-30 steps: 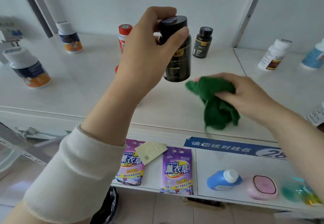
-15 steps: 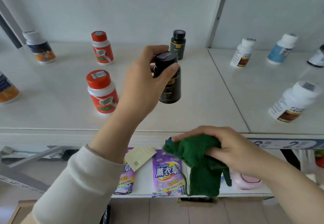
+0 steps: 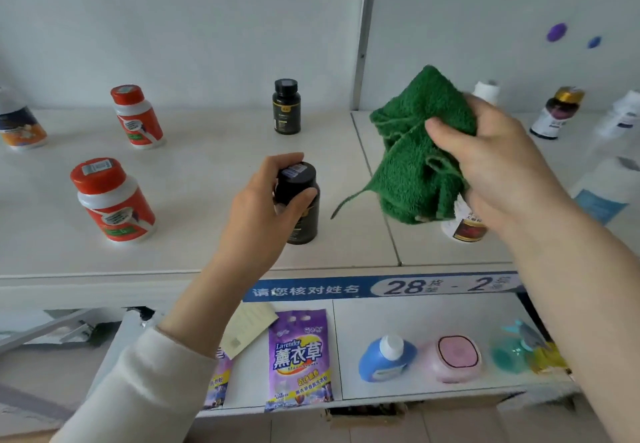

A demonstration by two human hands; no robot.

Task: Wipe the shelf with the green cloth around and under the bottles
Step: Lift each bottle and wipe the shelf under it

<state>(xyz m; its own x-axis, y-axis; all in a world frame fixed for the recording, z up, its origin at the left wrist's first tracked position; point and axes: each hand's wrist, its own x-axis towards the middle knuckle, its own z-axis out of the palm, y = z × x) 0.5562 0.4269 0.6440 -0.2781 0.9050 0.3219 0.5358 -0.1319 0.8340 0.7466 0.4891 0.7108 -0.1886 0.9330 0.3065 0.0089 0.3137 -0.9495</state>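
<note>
Green cloth [image 3: 420, 151] is held bunched in the air above the right section of the white shelf [image 3: 207, 172], at 2 o'clock in the view. The right hand [image 3: 498, 172] is clenched round it, with the thumb pressed on its front. The left hand [image 3: 259, 210] is curled round the cap of the near black bottle [image 3: 303, 217] at the centre; whether its base touches the shelf cannot be told.

Counted on the shelf:
- Two black bottles, the far black bottle [image 3: 286, 106] standing at 12 o'clock of the near one.
- Two red-capped bottles, the near red-capped bottle [image 3: 112, 200] at 9 o'clock and the far red-capped bottle [image 3: 136, 117] at 10 o'clock.
- One orange-labelled bottle [image 3: 20, 127] at the left edge.
- Five bottles on the right section.

Counted below the shelf: two lavender pouches [image 3: 299, 359], one blue bottle [image 3: 386, 359] and one pink case [image 3: 455, 357].

Against the frame half a second earlier, the cloth is found raised from below the shelf's front edge to above the shelf. The near black bottle is lowered from mid-air to shelf level.

The orange-labelled bottle is cut off by the frame. On the right section, a brown-labelled bottle [image 3: 465, 229] is largely hidden under the right hand. Only a white cap [image 3: 486, 89] is seen behind the cloth, and two bottles at 3 o'clock are blurred. One pouch is mostly covered by the left sleeve [image 3: 138, 390].
</note>
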